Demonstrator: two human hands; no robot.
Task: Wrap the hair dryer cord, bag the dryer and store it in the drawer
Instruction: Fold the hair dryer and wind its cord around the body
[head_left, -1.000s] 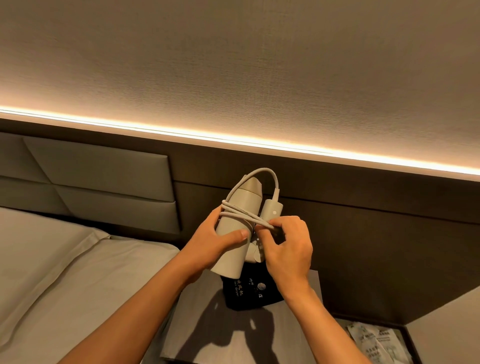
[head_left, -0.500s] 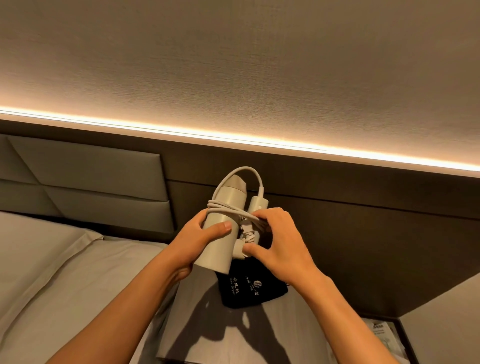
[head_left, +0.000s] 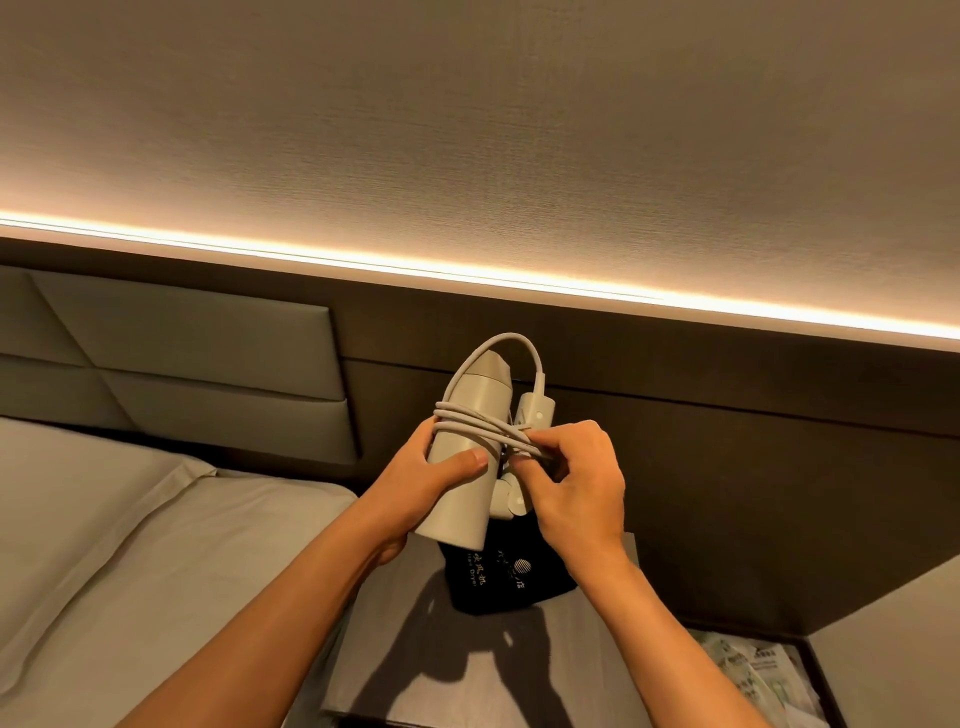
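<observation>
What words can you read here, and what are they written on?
"Hair Dryer", partly legible, in small pale letters on the black bag beneath the hair dryer.
Chinese characters beside a round logo on the same bag: too blurred to read.
Print on the paper packets, lower right: too small to read.

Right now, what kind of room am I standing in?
Most likely a hotel bedroom: a bed with pale sheets against a grey padded headboard, and a black drawstring bag printed "Hair Dryer" on the grey bedside table.

Both forearms are bare to the frame's lower edge, with no sleeves showing. The left hand (head_left: 415, 480) and right hand (head_left: 576, 486) have short, plain nails.
</observation>
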